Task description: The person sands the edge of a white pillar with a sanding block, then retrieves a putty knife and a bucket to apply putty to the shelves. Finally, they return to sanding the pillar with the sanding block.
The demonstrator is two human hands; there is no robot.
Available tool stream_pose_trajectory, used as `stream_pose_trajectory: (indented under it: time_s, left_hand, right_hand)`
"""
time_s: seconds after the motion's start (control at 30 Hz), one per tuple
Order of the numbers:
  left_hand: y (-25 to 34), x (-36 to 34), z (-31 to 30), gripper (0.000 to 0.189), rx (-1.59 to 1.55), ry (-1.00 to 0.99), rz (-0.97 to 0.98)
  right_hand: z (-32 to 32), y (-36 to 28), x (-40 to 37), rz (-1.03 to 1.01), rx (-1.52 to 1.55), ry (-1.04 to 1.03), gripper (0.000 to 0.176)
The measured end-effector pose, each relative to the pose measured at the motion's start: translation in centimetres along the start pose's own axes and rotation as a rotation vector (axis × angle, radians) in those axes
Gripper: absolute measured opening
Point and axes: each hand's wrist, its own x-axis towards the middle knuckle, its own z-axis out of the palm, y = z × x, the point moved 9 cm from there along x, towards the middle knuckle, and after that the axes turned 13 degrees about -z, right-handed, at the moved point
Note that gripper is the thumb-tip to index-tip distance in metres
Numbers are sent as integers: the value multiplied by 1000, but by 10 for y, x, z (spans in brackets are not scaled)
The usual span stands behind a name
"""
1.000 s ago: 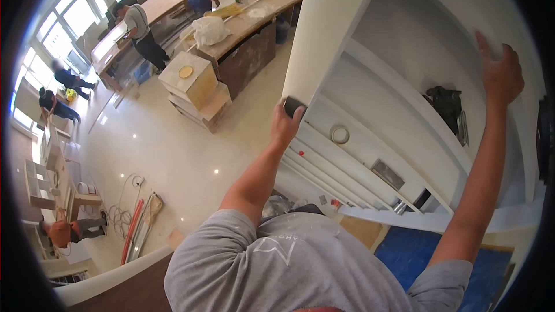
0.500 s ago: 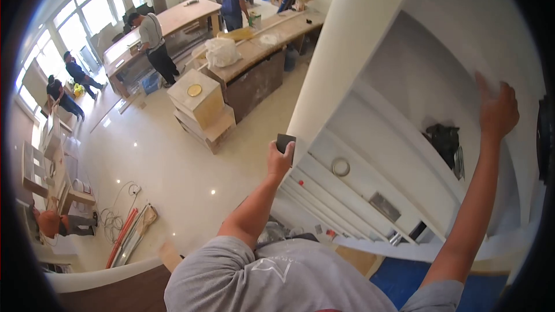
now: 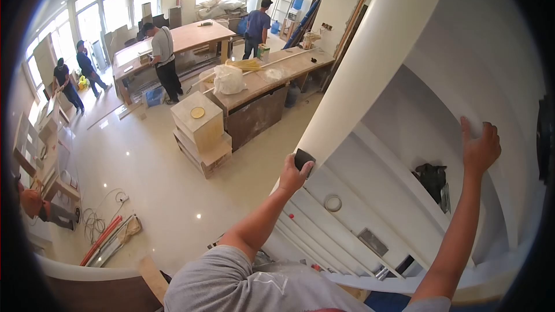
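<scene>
My left hand (image 3: pixel 293 174) grips a dark sanding block (image 3: pixel 304 160), fingers and thumb closed round it. The block rests against the edge of a white curved panel (image 3: pixel 370 75). On the right, my right hand (image 3: pixel 483 147) lies on the white curved side wall (image 3: pixel 511 196) of the shelf unit, thumb and fingers apart and nothing in it. Between my arms are white shelves (image 3: pixel 347 219). On them sit a roll of tape (image 3: pixel 333 203), a black crumpled item (image 3: pixel 432 180) and a flat grey rectangular piece (image 3: pixel 373 241).
A stacked wooden box (image 3: pixel 199 127) stands by a long workbench (image 3: pixel 277 84) bearing a white bag (image 3: pixel 229 80). Several people work at the back and left, one at a large table (image 3: pixel 173 46). Red and grey poles (image 3: pixel 107 240) and a cable (image 3: pixel 95 219) lie on the floor.
The view has tilted up, so most things sit lower in it. My left hand has slid farther along the panel edge with the block. My right hand keeps its place on the wall.
</scene>
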Motion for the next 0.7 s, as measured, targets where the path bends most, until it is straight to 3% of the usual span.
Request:
stream_pose_trajectory:
  time_s: [0.3,0.5,0.57,0.7]
  left_hand:
    - [-6,-3,-1,68,11,-15,5]
    - [45,-3,-3,70,-33,63,182]
    - [44,2,-3,69,-38,51,155]
    - [-20,-3,8,68,44,0,45]
  right_hand:
    - [2,-3,4,-41,-76,1,58]
    - [15,5,0,-91,-112,-29,61]
    - [19,8,0,-103,-122,-21,62]
    - [23,9,-3,-85,-111,-51,68]
